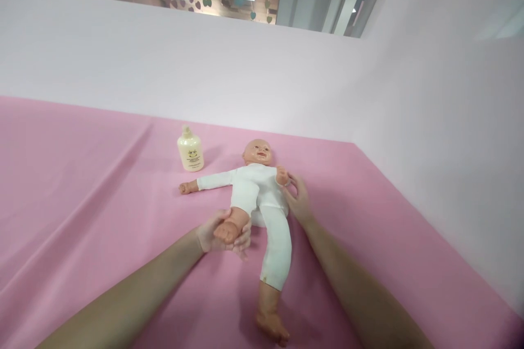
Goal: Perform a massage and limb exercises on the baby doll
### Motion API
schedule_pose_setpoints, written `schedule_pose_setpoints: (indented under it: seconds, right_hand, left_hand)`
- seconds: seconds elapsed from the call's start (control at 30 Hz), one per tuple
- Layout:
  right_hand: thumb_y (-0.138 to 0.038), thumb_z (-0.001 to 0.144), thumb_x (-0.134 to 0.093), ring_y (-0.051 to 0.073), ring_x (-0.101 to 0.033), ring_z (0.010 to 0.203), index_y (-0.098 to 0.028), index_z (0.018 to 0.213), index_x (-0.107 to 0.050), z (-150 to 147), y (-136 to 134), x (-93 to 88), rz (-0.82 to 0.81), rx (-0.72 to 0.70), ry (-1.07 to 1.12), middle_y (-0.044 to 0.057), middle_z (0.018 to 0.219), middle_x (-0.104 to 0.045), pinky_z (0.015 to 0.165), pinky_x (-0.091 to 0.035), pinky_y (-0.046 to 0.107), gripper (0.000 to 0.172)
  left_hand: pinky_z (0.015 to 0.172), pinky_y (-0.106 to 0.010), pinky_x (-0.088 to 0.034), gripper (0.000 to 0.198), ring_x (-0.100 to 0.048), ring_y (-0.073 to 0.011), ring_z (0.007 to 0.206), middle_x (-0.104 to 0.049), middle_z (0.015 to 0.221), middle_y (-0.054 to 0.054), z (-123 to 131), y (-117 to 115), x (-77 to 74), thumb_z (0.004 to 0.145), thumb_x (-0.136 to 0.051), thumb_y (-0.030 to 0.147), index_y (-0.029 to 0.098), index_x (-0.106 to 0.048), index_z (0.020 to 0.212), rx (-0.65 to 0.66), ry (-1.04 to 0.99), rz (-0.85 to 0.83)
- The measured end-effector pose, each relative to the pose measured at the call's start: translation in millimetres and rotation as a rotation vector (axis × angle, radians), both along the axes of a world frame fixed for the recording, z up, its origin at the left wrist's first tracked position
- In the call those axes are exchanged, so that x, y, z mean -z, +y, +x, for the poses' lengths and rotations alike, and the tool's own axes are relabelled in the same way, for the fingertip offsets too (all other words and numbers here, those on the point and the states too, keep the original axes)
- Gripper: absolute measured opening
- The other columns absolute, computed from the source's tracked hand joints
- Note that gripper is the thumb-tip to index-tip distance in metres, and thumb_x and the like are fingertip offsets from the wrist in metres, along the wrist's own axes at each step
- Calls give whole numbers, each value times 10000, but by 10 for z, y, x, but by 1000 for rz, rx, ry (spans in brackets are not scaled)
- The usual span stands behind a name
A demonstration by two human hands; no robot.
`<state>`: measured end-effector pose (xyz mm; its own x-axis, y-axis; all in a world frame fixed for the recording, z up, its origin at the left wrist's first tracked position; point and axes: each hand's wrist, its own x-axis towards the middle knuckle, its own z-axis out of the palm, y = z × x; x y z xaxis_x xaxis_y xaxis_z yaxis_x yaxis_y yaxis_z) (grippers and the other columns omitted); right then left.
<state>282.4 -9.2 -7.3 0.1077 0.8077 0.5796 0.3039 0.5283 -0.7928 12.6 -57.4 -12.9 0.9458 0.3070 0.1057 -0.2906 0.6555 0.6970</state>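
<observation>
A baby doll [262, 188] with a white cloth body lies on its back on a pink cloth [102, 191], its head away from me. My left hand [227, 234] is wrapped round the doll's bent lower leg, just above the foot. The doll's other leg lies stretched toward me. At the doll's right-hand side in the view, my right hand [298, 196] grips its arm near the wrist, with the small doll hand showing above my fingers. The doll's other arm points out to the left.
A cream bottle [190, 151] with a printed label stands left of the doll's head. White walls [184, 60] rise behind and to the right of the pink surface. A long fold runs through the cloth at the left.
</observation>
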Motion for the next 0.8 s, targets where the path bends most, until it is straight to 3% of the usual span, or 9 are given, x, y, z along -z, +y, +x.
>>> schedule_pose_setpoints:
  seconds: [0.17,0.33,0.53,0.67,0.8]
  right_hand:
    - [-478,859,-669,240,-615,1225,-246,1287,-553,74,64,-11,-66,95,357,92,1353,-617,1071,-500,445,500]
    - [-450,901,-572,226,-626,1240,-287,1368,-454,251,163,64,-209,213,623,84,1396,-581,1050,-523,475,508]
    - [-381,905,-549,182,-668,1179,-358,1449,-357,398,294,162,-312,214,878,53,1389,-594,1061,-515,477,577]
    - [-432,900,-567,181,-649,1204,-382,1476,-320,372,266,155,-250,215,794,56,1481,-512,1027,-535,479,629]
    - [-478,906,-565,216,-563,1327,-341,1469,-379,275,165,41,-136,251,628,80,1538,-452,1044,-520,474,609]
  left_hand:
    - [801,-519,-520,535,-578,-251,681,-620,705,-62,-32,-63,32,597,-752,652,205,-577,834,304,44,217]
    - [814,-517,-517,522,-663,-346,825,-677,794,-106,-41,-70,-73,576,-818,544,199,-661,935,425,196,321]
    - [756,-497,-538,524,-677,-355,811,-687,792,-146,-25,-67,-128,591,-827,540,190,-687,955,469,204,340]
    - [788,-507,-533,533,-658,-324,720,-668,700,-99,-35,-72,-62,549,-800,611,219,-638,872,435,135,323]
    - [811,-496,-521,568,-564,-245,612,-606,576,-55,-42,-59,42,592,-701,743,223,-594,794,265,-24,261]
